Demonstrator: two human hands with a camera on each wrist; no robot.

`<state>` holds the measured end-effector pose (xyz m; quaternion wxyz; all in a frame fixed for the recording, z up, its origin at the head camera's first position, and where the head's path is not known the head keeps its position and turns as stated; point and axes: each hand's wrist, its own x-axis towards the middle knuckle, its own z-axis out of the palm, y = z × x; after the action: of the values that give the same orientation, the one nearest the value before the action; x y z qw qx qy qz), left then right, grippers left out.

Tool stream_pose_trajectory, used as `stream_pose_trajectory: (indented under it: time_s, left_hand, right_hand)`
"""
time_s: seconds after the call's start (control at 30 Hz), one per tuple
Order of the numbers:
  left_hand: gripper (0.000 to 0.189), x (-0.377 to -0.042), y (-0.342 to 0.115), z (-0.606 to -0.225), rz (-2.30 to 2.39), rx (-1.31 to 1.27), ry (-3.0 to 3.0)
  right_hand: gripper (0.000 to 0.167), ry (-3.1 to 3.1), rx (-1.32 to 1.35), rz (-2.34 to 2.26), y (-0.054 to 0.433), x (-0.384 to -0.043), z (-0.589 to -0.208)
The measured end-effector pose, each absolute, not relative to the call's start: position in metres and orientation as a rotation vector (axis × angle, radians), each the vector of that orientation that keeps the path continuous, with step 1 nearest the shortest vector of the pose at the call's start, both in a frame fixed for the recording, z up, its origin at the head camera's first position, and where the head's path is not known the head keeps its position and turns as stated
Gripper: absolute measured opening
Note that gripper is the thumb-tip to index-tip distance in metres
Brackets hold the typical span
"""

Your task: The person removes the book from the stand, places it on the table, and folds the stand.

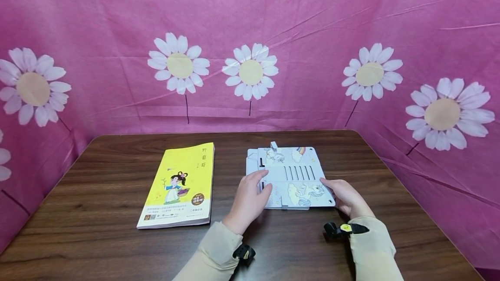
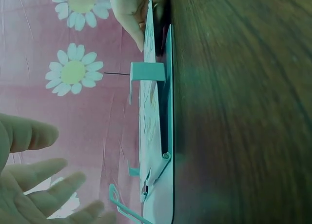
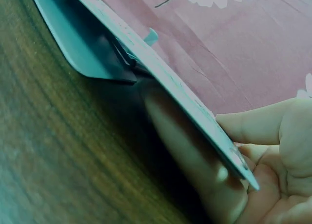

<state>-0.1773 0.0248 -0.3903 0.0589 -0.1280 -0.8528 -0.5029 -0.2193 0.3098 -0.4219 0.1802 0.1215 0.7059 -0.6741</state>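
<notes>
A pale blue folding book stand (image 1: 298, 177) with unicorn and rainbow drawings lies low on the table. Several slots run across its panel, and small page clips (image 2: 146, 71) stick out at its edges. My right hand (image 1: 345, 196) grips the panel's right edge, thumb on top and fingers underneath. In the right wrist view that panel is tilted up from its base plate (image 3: 83, 53). My left hand (image 1: 250, 198) hovers over the stand's left side, its fingers (image 2: 36, 136) spread and holding nothing.
A thick yellow book (image 1: 179, 185) with a cartoon figure on its cover lies left of the stand. Both rest on a dark wooden table (image 1: 97, 211). Behind it hangs a pink cloth (image 1: 304, 8) printed with large white daisies.
</notes>
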Motion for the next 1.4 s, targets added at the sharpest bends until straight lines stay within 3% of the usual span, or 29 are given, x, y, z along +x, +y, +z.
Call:
stream_pose_trajectory:
  time_s: [0.4,0.63,1.4]
  left_hand:
    - [0.063,-0.176,0.026,-0.393,-1.471,-0.340,-2.790]
    - [0.073,-0.174,0.028,-0.397,-1.420,-0.335,-2.919]
    - [0.068,-0.177,0.025,-0.399,-1.263,-0.474,-3.060]
  right_hand:
    - [0.034,2.100,0.299,-1.844,0.311,-0.220,-0.423]
    - [0.047,2.062,0.313,-1.876,0.321,-0.216,-0.420]
    - [0.045,2.071,0.312,-1.914,0.328,-0.213,-0.418]
